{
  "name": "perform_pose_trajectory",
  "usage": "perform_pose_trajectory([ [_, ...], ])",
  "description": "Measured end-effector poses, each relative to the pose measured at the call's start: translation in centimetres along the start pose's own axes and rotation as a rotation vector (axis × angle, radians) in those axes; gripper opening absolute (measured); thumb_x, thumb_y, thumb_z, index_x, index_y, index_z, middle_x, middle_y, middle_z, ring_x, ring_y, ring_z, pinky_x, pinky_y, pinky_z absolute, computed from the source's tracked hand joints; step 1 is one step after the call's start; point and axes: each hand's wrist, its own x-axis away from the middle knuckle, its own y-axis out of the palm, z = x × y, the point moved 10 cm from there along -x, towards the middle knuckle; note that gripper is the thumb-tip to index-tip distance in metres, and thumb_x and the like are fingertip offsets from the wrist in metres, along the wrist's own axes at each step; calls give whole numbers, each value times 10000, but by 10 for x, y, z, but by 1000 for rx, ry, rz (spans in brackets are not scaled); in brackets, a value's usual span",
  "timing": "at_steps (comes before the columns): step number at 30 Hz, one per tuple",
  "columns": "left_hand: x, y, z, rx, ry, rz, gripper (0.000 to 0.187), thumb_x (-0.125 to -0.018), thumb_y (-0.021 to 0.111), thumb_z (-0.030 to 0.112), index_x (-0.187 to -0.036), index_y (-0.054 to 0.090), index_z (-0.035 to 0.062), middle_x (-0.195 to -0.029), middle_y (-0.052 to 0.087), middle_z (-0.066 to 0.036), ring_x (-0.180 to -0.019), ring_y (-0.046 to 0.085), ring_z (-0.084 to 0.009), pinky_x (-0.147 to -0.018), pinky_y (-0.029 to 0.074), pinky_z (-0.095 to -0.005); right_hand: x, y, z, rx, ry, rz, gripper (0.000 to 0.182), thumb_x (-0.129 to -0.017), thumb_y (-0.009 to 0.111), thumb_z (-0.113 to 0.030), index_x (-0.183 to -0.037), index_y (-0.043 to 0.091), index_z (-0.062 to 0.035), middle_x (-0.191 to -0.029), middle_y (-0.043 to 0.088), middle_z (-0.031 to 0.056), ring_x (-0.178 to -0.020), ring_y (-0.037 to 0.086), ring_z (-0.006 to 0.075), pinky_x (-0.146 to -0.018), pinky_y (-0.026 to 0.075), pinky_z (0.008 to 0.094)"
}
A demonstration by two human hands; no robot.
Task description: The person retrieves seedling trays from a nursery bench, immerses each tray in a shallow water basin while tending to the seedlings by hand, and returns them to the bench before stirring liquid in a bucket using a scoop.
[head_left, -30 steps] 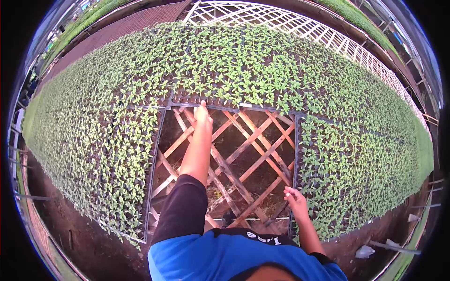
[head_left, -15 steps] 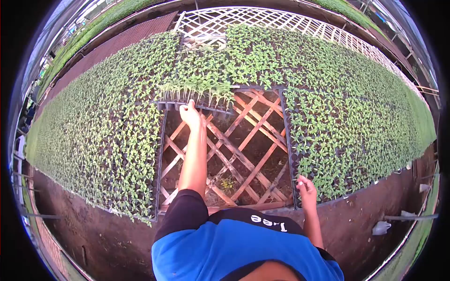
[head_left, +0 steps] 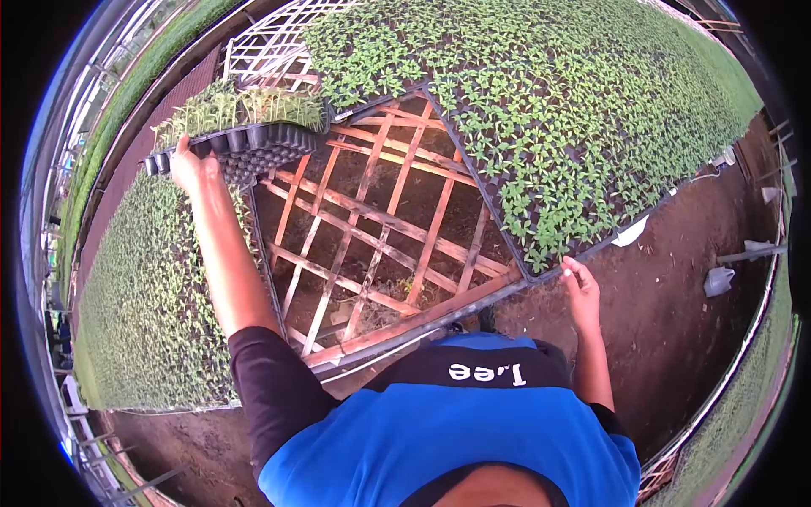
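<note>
My left hand (head_left: 196, 169) is closed on the near edge of a black seedling tray (head_left: 253, 142). The tray is raised and tilted, so its underside of many cell cups shows, and green seedlings (head_left: 245, 108) stand along its top. Beneath and beside it lies a bench of crossed wooden slats (head_left: 372, 211). My right hand (head_left: 583, 291) is by the near corner of the seedling trays on the right (head_left: 549, 203). Its fingers are curled with thumb and forefinger close together; anything between them is too small to make out.
More seedlings (head_left: 152, 313) spread over the bench on the left. White lattice (head_left: 274, 42) shows at the far side. A wooden rail (head_left: 414, 325) edges the slats nearest me. On the soil floor at right lies a pale plastic bag (head_left: 718, 281).
My left hand has lifted the seedling tray and carried it left, tilting it so its underside shows. The view has turned. My right hand stays near the right-hand trays' edge.
</note>
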Motion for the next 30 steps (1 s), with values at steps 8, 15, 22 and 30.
perform_pose_trajectory([
  [8, -29, 60, 56, -126, 106, -87, 55, -752, 562, 27, -783, 529, -4, -734, 594, -107, -566, 593, -234, -511, 525, -382, 62, -76, 59, 37, 74, 206, 310, -855, 511, -174, -1119, 522, -12, -992, 593, 59, -804, 533, 90, -695, 412, 207],
  [15, -42, 142, 102, -308, 134, -360, 96, -791, 525, 77, -709, 545, 31, -599, 559, -57, -422, 541, -199, -409, 492, -319, 111, -117, 86, 10, 88, 289, 304, -863, 498, -139, -1120, 514, 23, -1052, 570, 86, -925, 545, 131, -757, 436, 242],
  [22, 119, 247, 162, -328, 73, -700, 180, -756, 611, 56, -867, 505, -37, -699, 558, -112, -641, 587, -237, -641, 522, -357, 144, -158, 102, -79, 86, 263, 299, -863, 498, -133, -1118, 515, 21, -1044, 570, 83, -938, 543, 130, -786, 431, 241],
  [30, 480, 231, 173, -603, -132, -1201, 170, -790, 579, 122, -888, 541, -11, -799, 591, -132, -724, 601, -219, -666, 511, -339, 141, -196, 125, -7, 29, 13, 311, -843, 519, -184, -1101, 541, -11, -1022, 592, 80, -931, 552, 149, -817, 418, 249],
])
